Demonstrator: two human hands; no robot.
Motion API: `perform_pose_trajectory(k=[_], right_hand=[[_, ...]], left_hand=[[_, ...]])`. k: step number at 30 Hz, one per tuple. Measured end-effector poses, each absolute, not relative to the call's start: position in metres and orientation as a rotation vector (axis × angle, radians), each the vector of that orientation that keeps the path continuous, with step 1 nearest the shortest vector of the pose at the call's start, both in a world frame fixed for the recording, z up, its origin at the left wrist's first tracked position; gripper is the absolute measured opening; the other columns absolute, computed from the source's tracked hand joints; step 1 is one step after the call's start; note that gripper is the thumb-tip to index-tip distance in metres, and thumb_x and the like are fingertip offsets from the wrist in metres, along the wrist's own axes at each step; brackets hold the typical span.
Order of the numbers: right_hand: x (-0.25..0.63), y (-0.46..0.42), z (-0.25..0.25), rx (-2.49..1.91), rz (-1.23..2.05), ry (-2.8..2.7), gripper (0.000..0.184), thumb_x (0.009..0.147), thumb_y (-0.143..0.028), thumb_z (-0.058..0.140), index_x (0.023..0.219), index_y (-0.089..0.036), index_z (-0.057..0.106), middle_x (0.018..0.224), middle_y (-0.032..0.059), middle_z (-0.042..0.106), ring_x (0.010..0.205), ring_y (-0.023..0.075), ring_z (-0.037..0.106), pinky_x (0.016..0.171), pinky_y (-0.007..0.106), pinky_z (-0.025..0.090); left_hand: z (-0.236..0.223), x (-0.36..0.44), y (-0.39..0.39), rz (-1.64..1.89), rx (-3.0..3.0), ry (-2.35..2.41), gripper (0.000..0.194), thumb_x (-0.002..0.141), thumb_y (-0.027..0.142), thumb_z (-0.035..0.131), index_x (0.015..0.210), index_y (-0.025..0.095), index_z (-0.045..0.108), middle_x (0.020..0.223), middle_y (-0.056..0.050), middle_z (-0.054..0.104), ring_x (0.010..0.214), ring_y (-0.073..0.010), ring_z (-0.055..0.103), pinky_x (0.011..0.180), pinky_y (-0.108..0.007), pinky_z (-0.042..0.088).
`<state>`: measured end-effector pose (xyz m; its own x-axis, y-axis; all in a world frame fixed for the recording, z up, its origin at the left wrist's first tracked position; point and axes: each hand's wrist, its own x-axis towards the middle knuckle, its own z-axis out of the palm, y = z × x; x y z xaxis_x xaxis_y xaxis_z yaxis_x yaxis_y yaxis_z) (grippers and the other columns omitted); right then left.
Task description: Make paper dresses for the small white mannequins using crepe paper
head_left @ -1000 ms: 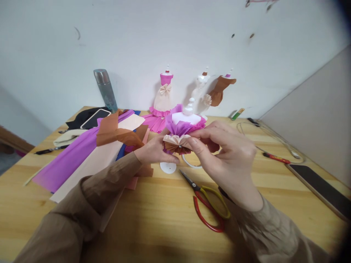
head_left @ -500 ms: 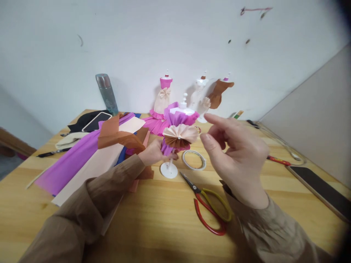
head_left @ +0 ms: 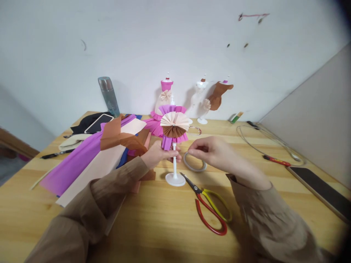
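Note:
My left hand [head_left: 159, 154] is closed around the white post of a small dress form [head_left: 174, 164], just above its round base. The form wears purple and pink crepe paper ruffles [head_left: 167, 142], with a pleated cream-and-brown paper rosette [head_left: 174, 124] on the front, a small bead at its centre. My right hand [head_left: 216, 153] has its fingers pinched together at the far edge of a roll of tape [head_left: 195, 167] lying on the table. Whether they grip the roll is hidden. Scissors [head_left: 211, 210] with red and yellow handles lie partly spread nearer me.
Strips of coloured crepe paper [head_left: 79, 160] pile up at left, near a bottle [head_left: 108, 95] and a phone [head_left: 98, 123]. Several dressed mini forms [head_left: 201, 96] stand by the wall. At right lie a cable [head_left: 271, 151], a red-handled tool [head_left: 275, 160] and a dark phone [head_left: 319, 190].
My right hand has come down and left to the tape roll, its fingers closing together. The dress form now stands upright and turned to face me, my left hand still on its post.

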<state>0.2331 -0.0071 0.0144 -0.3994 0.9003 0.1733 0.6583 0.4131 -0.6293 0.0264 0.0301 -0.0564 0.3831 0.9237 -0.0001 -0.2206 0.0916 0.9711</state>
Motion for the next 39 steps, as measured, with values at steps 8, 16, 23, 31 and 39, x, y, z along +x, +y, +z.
perform_pose_trajectory(k=[8, 16, 23, 31, 39], right_hand=[[0.215, 0.014, -0.033, -1.015, 1.246, -2.03, 0.033, 0.085, -0.045, 0.056, 0.082, -0.015, 0.069, 0.077, 0.0045, 0.068, 0.068, 0.016, 0.058, 0.067, 0.029, 0.045], [0.213, 0.018, -0.046, -1.035, 1.296, -1.97, 0.034, 0.086, -0.046, 0.056, 0.069, -0.017, 0.06, 0.067, 0.0021, 0.062, 0.064, 0.0155, 0.056, 0.067, 0.03, 0.044], [0.213, 0.02, -0.052, -1.061, 1.251, -1.944, 0.033, 0.084, -0.042, 0.059, 0.061, -0.017, 0.056, 0.061, -0.0011, 0.054, 0.059, 0.012, 0.046, 0.06, 0.026, 0.037], [0.208, 0.017, -0.06, -1.048, 1.221, -1.738, 0.026, 0.08, -0.041, 0.064, 0.068, -0.017, 0.061, 0.061, -0.0019, 0.056, 0.057, 0.0115, 0.047, 0.058, 0.026, 0.038], [0.191, 0.012, -0.066, -1.015, 1.247, -1.503, 0.033, 0.073, -0.045, 0.067, 0.056, -0.02, 0.054, 0.05, -0.001, 0.054, 0.048, 0.0124, 0.047, 0.052, 0.028, 0.041]], left_hand=[[-0.064, 0.037, 0.027, 0.87, 1.085, 0.684, 0.051, 0.049, 0.044, 0.09, 0.078, 0.009, 0.067, 0.07, -0.005, 0.069, 0.058, -0.0153, 0.067, 0.061, -0.029, 0.057], [-0.081, 0.041, 0.024, 0.837, 1.094, 0.763, 0.055, 0.052, 0.053, 0.086, 0.077, 0.007, 0.069, 0.064, -0.009, 0.07, 0.057, -0.018, 0.068, 0.055, -0.026, 0.053], [-0.086, 0.044, 0.024, 0.827, 1.138, 0.842, 0.055, 0.054, 0.058, 0.082, 0.069, 0.008, 0.068, 0.06, -0.008, 0.069, 0.051, -0.0158, 0.064, 0.051, -0.025, 0.052], [-0.081, 0.045, 0.024, 1.004, 1.285, 0.863, 0.036, 0.063, 0.045, 0.08, 0.069, 0.012, 0.07, 0.057, -0.001, 0.064, 0.052, -0.0106, 0.057, 0.052, -0.021, 0.047], [-0.088, 0.045, 0.027, 1.055, 1.358, 0.871, 0.038, 0.066, 0.048, 0.076, 0.066, 0.01, 0.069, 0.06, -0.003, 0.064, 0.052, -0.0113, 0.055, 0.05, -0.022, 0.047]])
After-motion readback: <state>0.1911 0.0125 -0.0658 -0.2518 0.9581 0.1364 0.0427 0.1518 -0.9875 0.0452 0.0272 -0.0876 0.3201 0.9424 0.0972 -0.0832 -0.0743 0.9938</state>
